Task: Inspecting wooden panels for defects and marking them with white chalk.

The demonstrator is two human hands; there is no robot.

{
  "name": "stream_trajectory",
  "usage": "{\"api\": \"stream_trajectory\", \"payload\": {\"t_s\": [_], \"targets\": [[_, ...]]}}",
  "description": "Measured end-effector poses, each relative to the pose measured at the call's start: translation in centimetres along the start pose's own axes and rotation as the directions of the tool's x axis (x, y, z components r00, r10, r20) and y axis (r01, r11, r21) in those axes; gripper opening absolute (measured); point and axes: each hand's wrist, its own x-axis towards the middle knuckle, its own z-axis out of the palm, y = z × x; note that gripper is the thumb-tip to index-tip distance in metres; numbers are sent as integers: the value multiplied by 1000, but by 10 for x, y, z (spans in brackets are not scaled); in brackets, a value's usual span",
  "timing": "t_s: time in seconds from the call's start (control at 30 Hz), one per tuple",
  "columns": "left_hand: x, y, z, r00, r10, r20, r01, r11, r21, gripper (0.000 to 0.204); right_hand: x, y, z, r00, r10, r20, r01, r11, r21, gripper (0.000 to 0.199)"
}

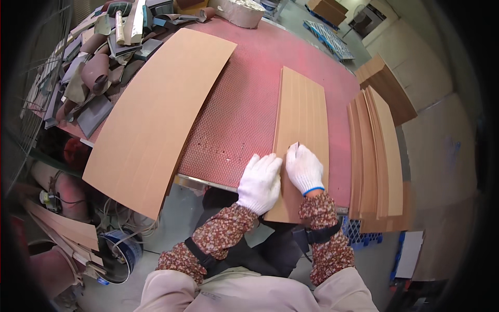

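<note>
Nearest to me, below the near edge of the table (244, 119), a blue bucket (122, 255) stood on the floor with loose cords lying over and beside it; I could not make out what it held. Just above it, tan strips (62, 226) leaned in a loose bundle.

My left hand (260, 182), in a white glove, lay flat and open, palm down, on the near left edge of a narrow board (301, 135) that hung out over the table's near edge. It gripped nothing and only pressed on the wood. My right hand (305, 169), also in a white glove, rested on the same board just beside the left one, its fingers curled around a small thin tool (297, 149) whose tip touched the board's face. Both forearms, in flowered sleeves, came up from the lower edge and bent inward toward the board.

A stack of like boards (377, 161), fanned out a little, sat at the table's right edge, near the narrow board but apart from it. A large sheet (161, 114) lay across the left half of the red mesh top, its near corner overhanging. At the far left corner lay a heap of sandpaper pieces (88, 73), and at the far edge a roll of tape (240, 11).
</note>
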Motion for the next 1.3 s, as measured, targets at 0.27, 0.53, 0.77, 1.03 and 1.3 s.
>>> {"api": "stream_trajectory", "payload": {"t_s": [0.27,0.53,0.77,1.03,1.3], "targets": [[-3,-3,1,1000,4,24,-4,1000,14,39,-116,-15,-17,999,35,16,-35,999,16,40],[-2,-5,2,999,41,10,-41,999,28,38,-181,-21,-18,977,-177,-122,158,975,-154,34],[0,-3,-2,998,23,63,-22,1000,-14,35,-208,-12,-10,986,33,-161,5,974,228,26],[-8,-10,-7,994,98,56,-100,994,31,34,-203,42,-14,889,271,-369,-191,952,238,25],[-39,20,-44,970,48,237,-82,988,133,38,-200,67,-1,845,376,-380,-271,914,302,30]]}}
